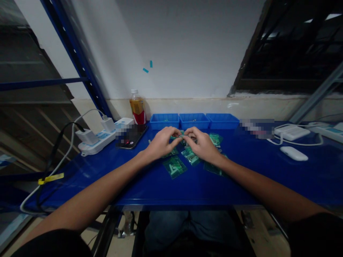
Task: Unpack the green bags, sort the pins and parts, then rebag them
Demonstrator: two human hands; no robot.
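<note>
My left hand (166,141) and my right hand (203,144) meet over the middle of the blue table, thumbs and fingertips pinched close together. Between them they grip what looks like the edge of a small green plastic bag (182,136), mostly covered by my fingers. Several more green bags lie flat beneath and around the hands. One green bag (174,166) in front shows pale plugs and screws inside. Another green bag (191,156) lies under my right hand, and a further green bag (215,138) sits just beyond it.
Three blue bins, left (164,125), middle (194,125) and right (223,125), line the wall. Leftward stand a drink bottle (137,109), a phone (134,137) and a power strip (99,142) with cables. A white case (294,153) and a white charger (292,132) lie rightward.
</note>
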